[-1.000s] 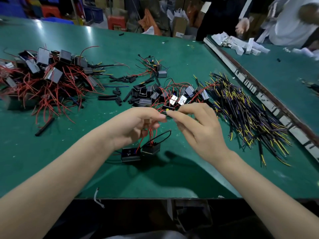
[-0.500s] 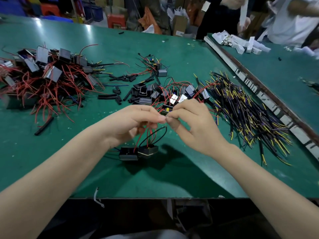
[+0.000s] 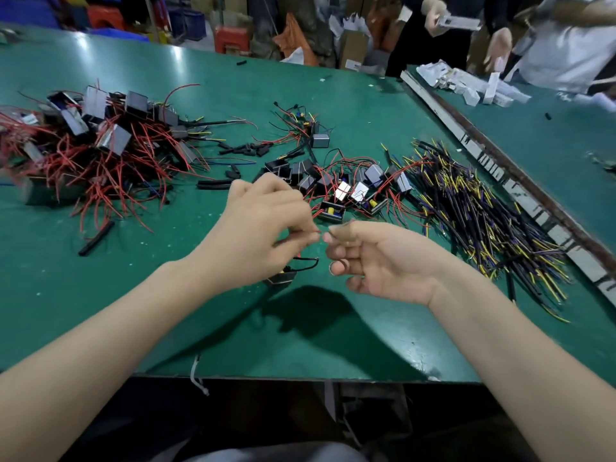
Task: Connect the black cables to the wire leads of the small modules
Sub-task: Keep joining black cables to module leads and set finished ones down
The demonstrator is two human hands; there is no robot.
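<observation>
My left hand (image 3: pixel 263 235) pinches the red wire leads (image 3: pixel 316 232) of a small black module (image 3: pixel 280 278), which hangs just under the hand above the green table. A short black cable (image 3: pixel 306 261) curves out from that module. My right hand (image 3: pixel 376 258) is turned palm up with its fingers curled. Its thumb and forefinger pinch together at the tip of the red leads, right next to my left fingertips; the spot is blurred. A heap of black cables with yellow and blue ends (image 3: pixel 483 211) lies to the right. Loose modules (image 3: pixel 333 188) lie just beyond my hands.
A big tangle of modules with red wires (image 3: pixel 100 148) fills the left of the table. Black sleeve pieces (image 3: pixel 213 185) lie between the piles, one (image 3: pixel 96 238) nearer the front. A metal rail (image 3: pixel 500 168) divides off the right table, where other people (image 3: pixel 566 45) handle white parts.
My right hand has rolled palm up and dropped slightly. My left hand has lifted the leads, so the module has come off the table and hangs under it.
</observation>
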